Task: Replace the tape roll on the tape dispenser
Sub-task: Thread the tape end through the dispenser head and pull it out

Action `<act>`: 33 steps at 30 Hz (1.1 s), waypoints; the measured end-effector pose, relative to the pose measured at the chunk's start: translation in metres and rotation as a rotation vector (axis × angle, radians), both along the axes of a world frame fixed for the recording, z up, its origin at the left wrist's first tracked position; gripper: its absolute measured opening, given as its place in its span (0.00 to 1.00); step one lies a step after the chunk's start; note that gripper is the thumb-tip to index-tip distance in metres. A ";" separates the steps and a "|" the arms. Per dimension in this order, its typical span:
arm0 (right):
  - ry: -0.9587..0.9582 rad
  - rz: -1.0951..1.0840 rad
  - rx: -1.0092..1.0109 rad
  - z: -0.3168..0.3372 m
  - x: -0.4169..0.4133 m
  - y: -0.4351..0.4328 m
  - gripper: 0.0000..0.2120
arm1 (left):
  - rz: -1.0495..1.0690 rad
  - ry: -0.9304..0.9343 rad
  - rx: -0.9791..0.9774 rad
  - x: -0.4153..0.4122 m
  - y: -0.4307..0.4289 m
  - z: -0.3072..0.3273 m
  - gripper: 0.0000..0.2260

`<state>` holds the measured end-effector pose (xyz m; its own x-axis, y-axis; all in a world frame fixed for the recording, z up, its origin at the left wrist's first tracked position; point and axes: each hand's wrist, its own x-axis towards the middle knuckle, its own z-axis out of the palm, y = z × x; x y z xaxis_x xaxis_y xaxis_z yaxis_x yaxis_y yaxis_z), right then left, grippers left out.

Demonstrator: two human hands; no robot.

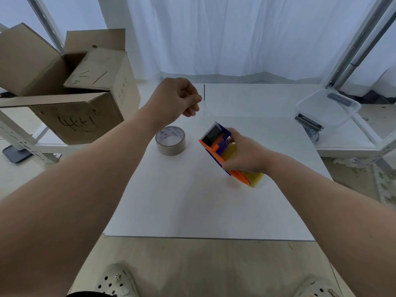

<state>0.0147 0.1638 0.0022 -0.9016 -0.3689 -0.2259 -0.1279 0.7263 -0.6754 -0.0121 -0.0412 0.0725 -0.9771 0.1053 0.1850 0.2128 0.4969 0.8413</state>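
White table (192, 200) carries our work. At ten o'clock stands a cardboard box (81, 116). Our left hand (177, 97) pinches, probably on clear tape end. At centre lies the grey tape roll (170, 140). Our right hand (244, 155) clasps the tape dispenser (216, 142); we should pull straight over the teeth

Bright, even, cool daylight through the white curtain (246, 35) behind the desk (203, 200). Soft, faint shadows only (a pale one beneath the tape dispenser (216, 146) near the right edge). No harsh glare. Strong wide-angle bending of frame poles and forearms toward the picture edges. Slight overall softness, compression smearing.
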 end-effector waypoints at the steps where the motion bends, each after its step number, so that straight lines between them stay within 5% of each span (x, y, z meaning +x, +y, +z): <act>1: -0.008 -0.013 -0.006 0.000 -0.001 0.001 0.39 | -0.006 0.004 0.003 0.001 0.002 0.002 0.05; 26: 0.139 0.039 -0.087 -0.008 0.001 0.015 0.41 | 0.114 -0.199 0.134 0.001 0.021 -0.039 0.05; 33: 0.151 0.045 -0.073 -0.008 -0.001 0.015 0.42 | 0.009 -0.037 0.301 0.001 0.023 -0.012 0.05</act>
